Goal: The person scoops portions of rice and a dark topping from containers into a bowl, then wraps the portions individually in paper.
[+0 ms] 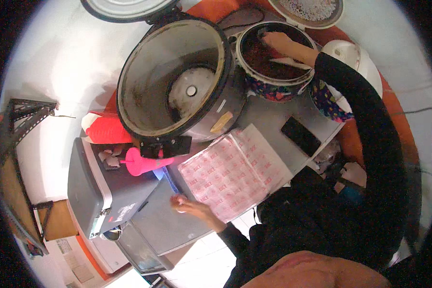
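Observation:
My right hand (275, 40) reaches over the rim into a small open pot with a dark floral outer wall (273, 88), its fingers by the far inner side. The pot's inside is dark, and a pale flat piece (291, 64) shows below my wrist. Whether those fingers grip anything is unclear. My left hand (189, 208) hovers with curled, blurred fingers over the grey tabletop (165, 225), close to a blue strip (170, 180). Beside it lies a stack of printed wrapping paper (234, 174), pink on white.
A large open cooker (194, 82) stands left of the floral pot, its lid (129, 7) raised. Around it are a pink tumbler (149, 161), a grey cool box (90, 190) and a red bundle (108, 129). A black phone (301, 136) lies near the table's edge.

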{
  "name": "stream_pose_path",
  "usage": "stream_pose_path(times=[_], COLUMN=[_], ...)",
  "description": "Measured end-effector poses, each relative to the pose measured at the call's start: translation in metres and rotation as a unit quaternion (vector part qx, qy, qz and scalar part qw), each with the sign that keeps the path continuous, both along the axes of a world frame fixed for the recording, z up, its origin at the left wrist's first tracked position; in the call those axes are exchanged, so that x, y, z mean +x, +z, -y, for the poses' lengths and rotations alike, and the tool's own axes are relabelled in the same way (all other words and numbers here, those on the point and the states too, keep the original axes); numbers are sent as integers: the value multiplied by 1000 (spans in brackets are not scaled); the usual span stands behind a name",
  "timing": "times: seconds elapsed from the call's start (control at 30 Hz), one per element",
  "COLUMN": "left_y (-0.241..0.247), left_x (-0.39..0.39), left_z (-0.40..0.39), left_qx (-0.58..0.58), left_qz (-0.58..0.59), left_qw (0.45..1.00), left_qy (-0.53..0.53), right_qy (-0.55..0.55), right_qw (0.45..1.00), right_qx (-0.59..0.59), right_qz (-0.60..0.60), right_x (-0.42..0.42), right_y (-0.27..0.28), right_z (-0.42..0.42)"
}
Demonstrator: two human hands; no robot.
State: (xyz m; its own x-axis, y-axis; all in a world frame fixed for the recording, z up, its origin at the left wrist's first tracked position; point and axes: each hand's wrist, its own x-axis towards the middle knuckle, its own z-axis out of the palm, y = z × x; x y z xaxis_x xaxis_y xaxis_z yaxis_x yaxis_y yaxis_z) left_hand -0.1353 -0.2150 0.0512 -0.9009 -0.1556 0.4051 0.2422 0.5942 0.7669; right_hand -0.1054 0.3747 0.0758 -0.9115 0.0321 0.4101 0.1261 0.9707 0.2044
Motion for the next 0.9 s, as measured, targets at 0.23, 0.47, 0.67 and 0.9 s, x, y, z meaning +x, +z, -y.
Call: stream_pose_path(times=[0.23,0.47,0.67,0.9], left_y=[20,-4,10,14], left_x=[75,89,104,84], left_z=[-212,-310,-287,-277], left_qx=[348,724,795,734], left_qz=[146,391,358,422], left_qw=[847,421,376,456], left_qy=[-375,-381,-314,-274], right_qy=[37,227,126,-39], right_qw=[900,730,895,967], right_qx=[-417,-623,-282,64], right_qz=[-121,169,322,245], right_x=[49,95,55,43], right_y=[129,99,91,56], right_z=[69,144,57,21])
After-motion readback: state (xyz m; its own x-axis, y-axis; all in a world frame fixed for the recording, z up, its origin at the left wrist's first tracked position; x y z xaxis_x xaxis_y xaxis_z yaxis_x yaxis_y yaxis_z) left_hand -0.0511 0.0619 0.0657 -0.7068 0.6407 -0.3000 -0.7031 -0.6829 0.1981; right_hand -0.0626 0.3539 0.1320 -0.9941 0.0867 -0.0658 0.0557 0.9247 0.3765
